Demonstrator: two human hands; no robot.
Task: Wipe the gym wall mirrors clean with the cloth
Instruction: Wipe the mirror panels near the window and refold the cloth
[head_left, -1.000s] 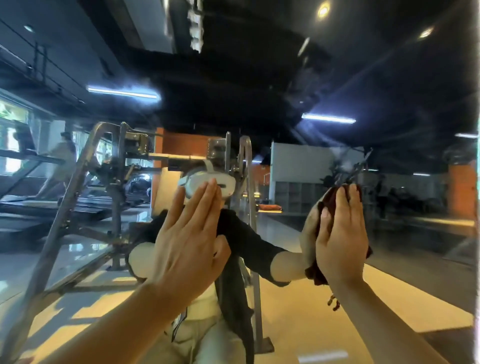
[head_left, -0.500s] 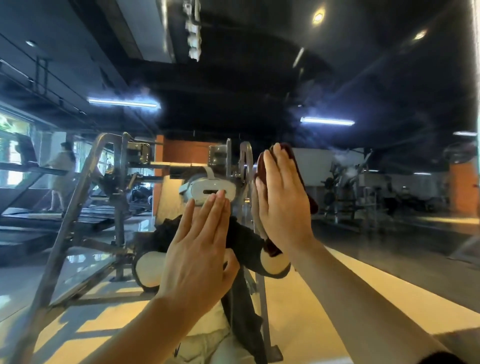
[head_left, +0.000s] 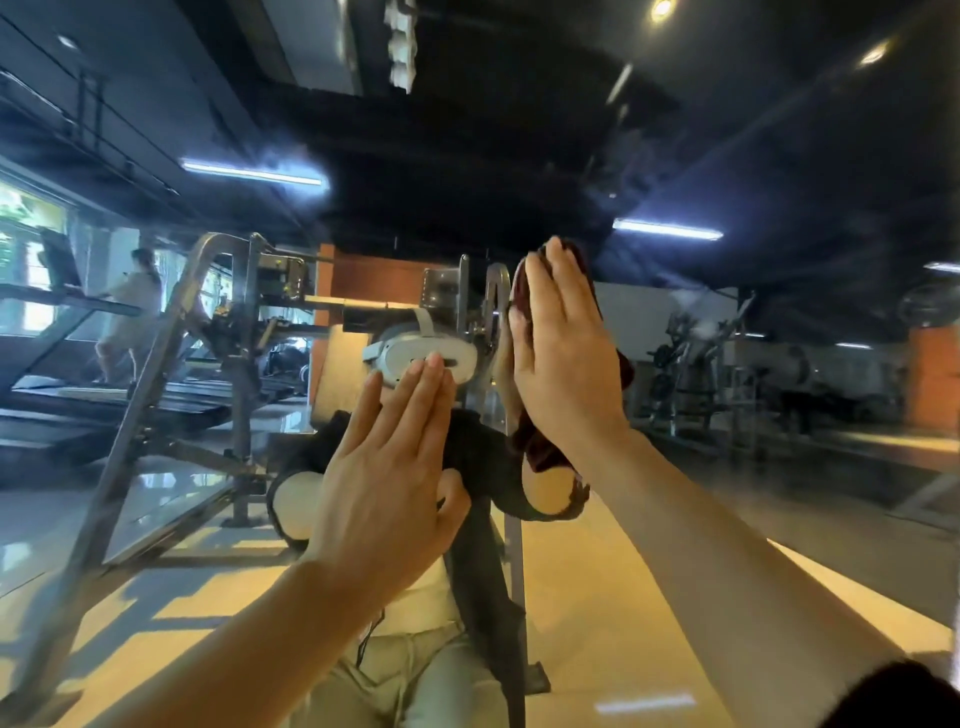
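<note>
The cloth (head_left: 535, 447) lies flat against the mirror (head_left: 779, 130), pressed there by the right hand (head_left: 563, 358) with straight fingers. The left hand (head_left: 387, 488), also flat with fingers extended, rests on the mirror just left of and below the cloth.

Hazards:
- The bare left palm will likely leave prints on the glass.
- Nothing grips the cloth; reduced pressure could let it slip down.

Count: one cloth, two hands, one mirror pane in view.
</note>
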